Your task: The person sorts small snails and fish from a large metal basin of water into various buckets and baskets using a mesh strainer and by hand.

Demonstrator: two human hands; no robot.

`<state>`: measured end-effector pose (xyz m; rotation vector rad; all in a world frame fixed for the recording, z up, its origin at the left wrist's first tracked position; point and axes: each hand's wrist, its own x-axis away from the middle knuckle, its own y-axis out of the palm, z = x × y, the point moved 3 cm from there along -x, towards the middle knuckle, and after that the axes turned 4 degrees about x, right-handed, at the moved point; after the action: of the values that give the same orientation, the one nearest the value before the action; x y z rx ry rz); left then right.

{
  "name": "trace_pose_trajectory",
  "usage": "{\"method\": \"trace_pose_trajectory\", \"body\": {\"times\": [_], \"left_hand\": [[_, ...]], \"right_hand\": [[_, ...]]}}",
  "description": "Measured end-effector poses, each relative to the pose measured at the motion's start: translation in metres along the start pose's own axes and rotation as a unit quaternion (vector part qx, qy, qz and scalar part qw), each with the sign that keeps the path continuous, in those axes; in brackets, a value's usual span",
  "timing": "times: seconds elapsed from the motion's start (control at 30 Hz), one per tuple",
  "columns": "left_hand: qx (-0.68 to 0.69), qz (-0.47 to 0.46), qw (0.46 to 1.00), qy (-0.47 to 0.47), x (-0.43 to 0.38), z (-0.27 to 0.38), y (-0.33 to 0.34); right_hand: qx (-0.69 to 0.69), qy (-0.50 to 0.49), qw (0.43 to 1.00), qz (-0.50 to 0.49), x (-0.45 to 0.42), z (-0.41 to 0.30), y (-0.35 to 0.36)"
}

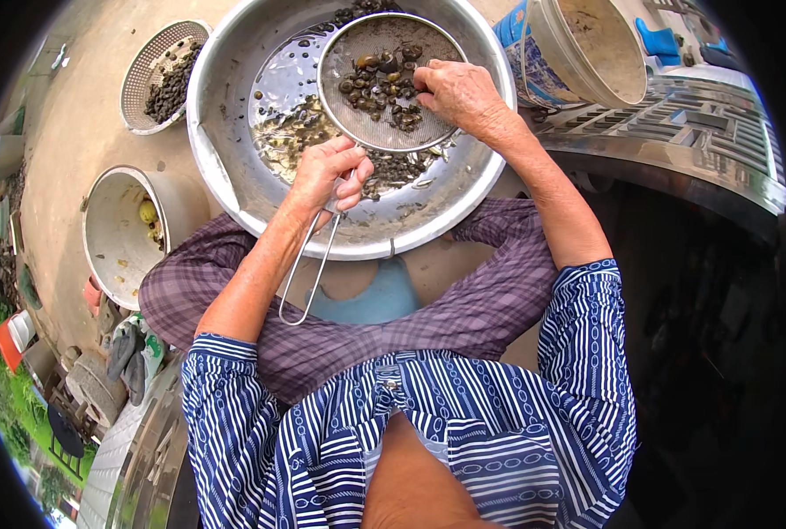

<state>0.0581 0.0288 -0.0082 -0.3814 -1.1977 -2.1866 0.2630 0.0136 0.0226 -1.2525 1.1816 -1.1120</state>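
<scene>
My left hand [330, 173] grips the wire handle [292, 323] of a round mesh strainer [383, 30]. The strainer is held over a wide metal basin [218, 142]. In its mesh lies a loose pile of small dark and yellowish snails [383, 82]. My right hand [469, 99] reaches over the strainer's right rim, thumb and fingertips drawn together at the pile's edge. Whether anything is pinched there is hidden. Below the strainer, shallow water [287, 79] in the basin holds more snails, dark bits and pale slivers.
Left of the basin stand a perforated plastic basket [128, 86] with dark snails and a tipped white bucket [112, 225] with yellow bits inside. At the right leans another bucket [535, 49]. A blue plastic piece [366, 297] shows between my legs.
</scene>
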Motion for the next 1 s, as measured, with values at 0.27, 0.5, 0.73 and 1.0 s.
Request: {"method": "trace_pose_trajectory", "body": {"times": [0.27, 0.5, 0.73, 1.0], "left_hand": [[0.016, -0.002, 1.000, 0.003, -0.002, -0.001, -0.016], [-0.002, -0.014, 1.000, -0.002, -0.001, 0.000, -0.010], [-0.024, -0.032, 0.999, -0.032, 0.003, -0.002, -0.004], [-0.024, -0.029, 0.999, -0.017, -0.001, -0.003, -0.011]], "right_hand": [[-0.070, 0.033, 0.997, 0.020, -0.003, -0.007, 0.011], [-0.229, -0.026, 0.971, -0.063, -0.013, -0.016, 0.003], [-0.232, -0.006, 0.959, 0.160, -0.031, -0.003, -0.002], [-0.324, 0.004, 0.940, -0.110, -0.021, -0.001, -0.003]]}}
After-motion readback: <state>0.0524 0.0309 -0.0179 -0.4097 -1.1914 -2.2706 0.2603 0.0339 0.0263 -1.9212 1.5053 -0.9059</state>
